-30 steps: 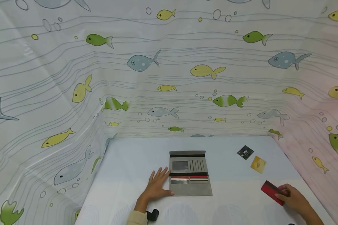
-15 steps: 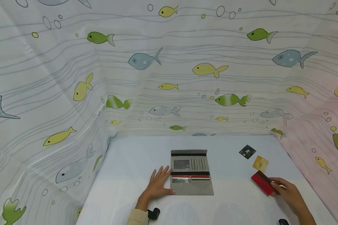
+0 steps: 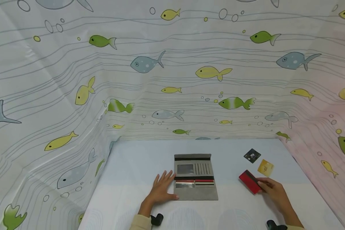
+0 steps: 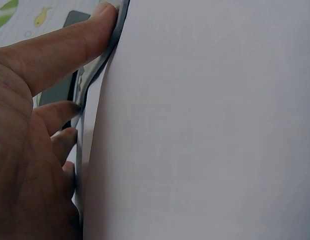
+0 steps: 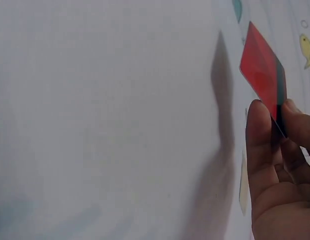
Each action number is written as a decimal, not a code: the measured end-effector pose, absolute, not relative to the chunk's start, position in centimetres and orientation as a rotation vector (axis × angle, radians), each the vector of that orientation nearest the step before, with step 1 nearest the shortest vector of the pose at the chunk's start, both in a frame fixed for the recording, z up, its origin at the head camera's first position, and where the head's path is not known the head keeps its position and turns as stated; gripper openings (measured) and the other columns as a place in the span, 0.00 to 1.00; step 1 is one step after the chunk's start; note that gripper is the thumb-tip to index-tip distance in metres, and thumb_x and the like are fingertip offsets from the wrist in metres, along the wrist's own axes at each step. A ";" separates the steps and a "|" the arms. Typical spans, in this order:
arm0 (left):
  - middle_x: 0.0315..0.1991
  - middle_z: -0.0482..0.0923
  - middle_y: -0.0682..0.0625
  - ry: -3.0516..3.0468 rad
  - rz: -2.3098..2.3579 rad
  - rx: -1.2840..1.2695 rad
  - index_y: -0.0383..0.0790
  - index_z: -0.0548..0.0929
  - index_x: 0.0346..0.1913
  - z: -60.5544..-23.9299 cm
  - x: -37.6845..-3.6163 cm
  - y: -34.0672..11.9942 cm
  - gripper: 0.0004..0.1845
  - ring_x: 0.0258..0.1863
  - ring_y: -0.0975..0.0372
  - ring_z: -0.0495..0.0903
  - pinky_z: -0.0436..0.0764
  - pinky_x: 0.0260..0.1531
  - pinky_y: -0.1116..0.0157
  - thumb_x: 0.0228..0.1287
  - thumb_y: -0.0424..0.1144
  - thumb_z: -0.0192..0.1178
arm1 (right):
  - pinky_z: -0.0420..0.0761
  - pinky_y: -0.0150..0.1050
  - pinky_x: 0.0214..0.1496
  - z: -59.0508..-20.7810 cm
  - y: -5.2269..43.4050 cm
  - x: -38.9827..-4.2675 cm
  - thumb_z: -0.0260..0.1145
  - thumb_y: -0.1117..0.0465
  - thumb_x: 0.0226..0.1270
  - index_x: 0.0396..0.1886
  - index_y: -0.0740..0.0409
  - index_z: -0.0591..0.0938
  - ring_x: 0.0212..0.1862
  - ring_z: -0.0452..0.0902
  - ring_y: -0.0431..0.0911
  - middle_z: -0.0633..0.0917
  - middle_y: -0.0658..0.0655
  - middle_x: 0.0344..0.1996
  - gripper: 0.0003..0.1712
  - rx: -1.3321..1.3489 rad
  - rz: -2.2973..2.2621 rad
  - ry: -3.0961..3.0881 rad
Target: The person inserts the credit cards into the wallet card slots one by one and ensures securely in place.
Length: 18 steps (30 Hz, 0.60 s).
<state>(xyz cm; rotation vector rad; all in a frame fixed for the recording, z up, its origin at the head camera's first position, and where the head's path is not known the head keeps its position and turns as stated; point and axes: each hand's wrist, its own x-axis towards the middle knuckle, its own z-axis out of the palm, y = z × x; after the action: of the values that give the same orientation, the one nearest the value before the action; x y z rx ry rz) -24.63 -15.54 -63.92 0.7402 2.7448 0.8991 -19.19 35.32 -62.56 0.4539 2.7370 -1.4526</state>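
A grey wallet [image 3: 195, 193] lies unfolded on the white table, with card slots in its upper half and red-edged cards [image 3: 204, 180] in a pocket below. My left hand [image 3: 160, 189] rests at its left edge, fingers spread. In the left wrist view the thumb [image 4: 70, 52] presses on the wallet's rim. To the right, my right hand [image 3: 276, 192] pinches a red card [image 3: 249, 182] with a dark stripe by one end, between thumb and fingers. The right wrist view shows that card [image 5: 261, 67] tilted up off the table, its shadow below.
A black card [image 3: 252, 155] and a gold card [image 3: 265, 167] lie on the table [image 3: 132, 166] beyond my right hand. A fish-patterned curtain [image 3: 172, 105] closes the back and both sides. Black wrist cameras [image 3: 157, 219] sit on both wrists.
My right hand has carried the red card leftward and slightly away from me, toward the wallet. My left hand and the wallet stay in place.
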 end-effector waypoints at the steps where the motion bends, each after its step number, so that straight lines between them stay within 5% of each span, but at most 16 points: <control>1: 0.80 0.53 0.42 2.747 0.902 0.744 0.43 0.61 0.77 -64.0 -24.6 -15.5 0.53 0.79 0.40 0.47 0.39 0.73 0.34 0.51 0.58 0.73 | 0.83 0.28 0.38 -62.5 35.0 -19.4 0.64 0.52 0.73 0.60 0.68 0.80 0.38 0.79 0.35 0.82 0.69 0.55 0.26 0.445 -1.439 2.743; 8: 0.80 0.52 0.44 2.730 0.898 0.707 0.44 0.60 0.78 -64.0 -24.7 -15.5 0.54 0.80 0.42 0.45 0.37 0.75 0.36 0.51 0.60 0.72 | 0.80 0.25 0.40 -62.1 33.1 -20.5 0.64 0.51 0.73 0.58 0.63 0.83 0.47 0.79 0.44 0.83 0.67 0.55 0.23 0.368 -1.393 2.776; 18: 0.80 0.52 0.44 2.733 0.891 0.704 0.44 0.60 0.78 -63.9 -24.8 -15.5 0.54 0.80 0.42 0.45 0.36 0.75 0.36 0.51 0.60 0.72 | 0.80 0.31 0.37 -61.5 30.0 -22.0 0.65 0.59 0.72 0.54 0.61 0.85 0.41 0.79 0.42 0.86 0.61 0.47 0.16 0.234 -1.462 2.733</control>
<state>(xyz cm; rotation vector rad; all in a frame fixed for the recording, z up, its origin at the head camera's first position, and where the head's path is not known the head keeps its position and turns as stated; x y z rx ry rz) -24.77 -15.46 -63.93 0.7044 2.7334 0.8910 -22.02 29.95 -61.49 0.2337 2.7328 -1.4621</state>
